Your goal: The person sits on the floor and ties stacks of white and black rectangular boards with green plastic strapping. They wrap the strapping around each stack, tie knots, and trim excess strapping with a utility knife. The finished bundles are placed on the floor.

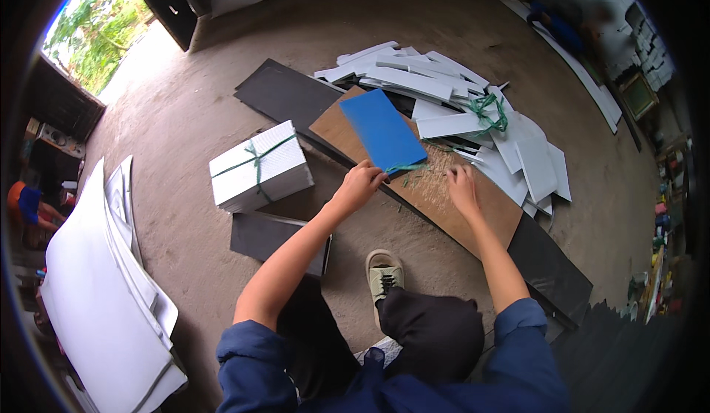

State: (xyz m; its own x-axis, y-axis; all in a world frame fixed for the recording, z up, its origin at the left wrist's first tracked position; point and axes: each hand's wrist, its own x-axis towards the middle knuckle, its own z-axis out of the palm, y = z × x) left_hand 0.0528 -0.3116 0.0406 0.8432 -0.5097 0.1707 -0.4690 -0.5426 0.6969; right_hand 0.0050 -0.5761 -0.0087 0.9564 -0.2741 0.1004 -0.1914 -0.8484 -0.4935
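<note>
My left hand point(362, 181) is closed at the near corner of a blue rectangular board point(382, 128), its fingertips on a short green twine point(405, 167) there. The blue board lies flat on a brown wooden board point(499, 217). To the right, my right hand point(462, 187) rests with curled fingers on pale shavings point(429, 184) scattered over the brown board; whatever its fingers hold is hidden. A long dark plank point(551, 265) lies beneath the brown board.
White strips point(414, 80) are heaped beyond the boards, with a green twine bundle point(488, 113) on them. A twine-tied white block point(259, 165) stands left on a dark board point(277, 241). Large white sheets point(103, 287) lean farther left. Other people are at the far left and far right.
</note>
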